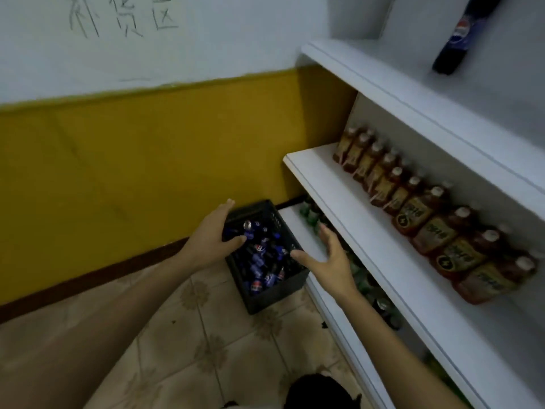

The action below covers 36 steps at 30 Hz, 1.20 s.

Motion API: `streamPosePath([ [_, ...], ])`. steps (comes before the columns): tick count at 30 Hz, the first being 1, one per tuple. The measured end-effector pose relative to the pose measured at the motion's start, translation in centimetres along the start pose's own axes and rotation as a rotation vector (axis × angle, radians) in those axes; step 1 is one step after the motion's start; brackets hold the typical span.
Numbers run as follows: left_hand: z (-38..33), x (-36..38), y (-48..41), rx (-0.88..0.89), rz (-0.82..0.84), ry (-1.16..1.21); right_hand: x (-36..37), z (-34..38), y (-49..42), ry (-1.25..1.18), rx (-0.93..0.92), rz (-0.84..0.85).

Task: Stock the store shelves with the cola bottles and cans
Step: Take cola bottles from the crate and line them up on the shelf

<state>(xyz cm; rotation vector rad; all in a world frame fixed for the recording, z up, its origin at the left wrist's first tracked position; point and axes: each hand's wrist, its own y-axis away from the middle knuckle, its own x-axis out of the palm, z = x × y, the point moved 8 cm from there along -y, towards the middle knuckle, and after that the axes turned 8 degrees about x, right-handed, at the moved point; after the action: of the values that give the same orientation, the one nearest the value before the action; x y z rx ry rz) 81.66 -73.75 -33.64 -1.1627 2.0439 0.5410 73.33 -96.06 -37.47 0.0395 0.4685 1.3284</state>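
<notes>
Flanking the crate (274, 287) of cola bottles (259, 261), spread fingers (324, 240) hover empty.

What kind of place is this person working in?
Probably a small shop's restocking corner. White shelves hold a row of amber drink bottles, one cola bottle stands higher up, and a black crate of cola sits on the tiled floor.

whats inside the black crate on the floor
The black crate holds a jumble of blue-labelled cola bottles and cans. The left hand covers its near-left corner, so that part is hidden, as are the lower layers. An exact count is impossible.
</notes>
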Motion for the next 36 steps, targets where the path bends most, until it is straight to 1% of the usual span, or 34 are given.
streamPosePath([
  [4,4.0,2.3,0.0,-0.071,-0.005,0.098,2.2,-2.7,-1.4,-0.012,0.062,0.034],
  [8,7.6,6.1,-2.3,-0.128,0.068,0.191,2.6,-6.2,-4.6,-0.022,0.227,0.08],
  [13,12.8,10.1,-7.6,-0.265,0.196,0.216,3.2,-11.4,-12.0,-0.012,0.435,0.17],
  [16,15.6,11.6,-11.4,-0.37,0.212,0.256,4.0,-13.4,-17.9,0.006,0.544,0.258],
  [18,17.1,12.8,-13.4,-0.475,0.214,0.319,4.6,-14.3,-21.2,0.046,0.621,0.321],
  [21,19.8,15.2,-16.2,-0.572,0.222,0.386,5.8,-16.3,-26.4,0.138,0.699,0.41],
  [23,21.7,17.2,-17.3,-0.629,0.204,0.414,6.9,-17.9,-29.9,0.229,0.721,0.482],
  [25,23.8,19.4,-17.8,-0.685,0.169,0.445,8.0,-19.7,-33.4,0.307,0.715,0.507],
  [27,25.7,22.2,-18.1,-0.709,0.155,0.474,9.3,-21.7,-36.8,0.37,0.703,0.496],
  [30,28.8,28.4,-18.3,-0.737,0.24,0.531,12.2,-26.1,-40.7,0.421,0.703,0.492],
  [33,32.3,35.4,-19.0,-0.76,0.351,0.61,15.9,-32.1,-43.3,0.456,0.722,0.486],
  [35,35.3,39.8,-19.8,-0.791,0.396,0.583,18.6,-37.1,-44.3,0.451,0.766,0.47],
  [36,37.1,41.9,-20.1,-0.821,0.392,0.57,20.0,-39.8,-44.6,0.457,0.787,0.475],
])
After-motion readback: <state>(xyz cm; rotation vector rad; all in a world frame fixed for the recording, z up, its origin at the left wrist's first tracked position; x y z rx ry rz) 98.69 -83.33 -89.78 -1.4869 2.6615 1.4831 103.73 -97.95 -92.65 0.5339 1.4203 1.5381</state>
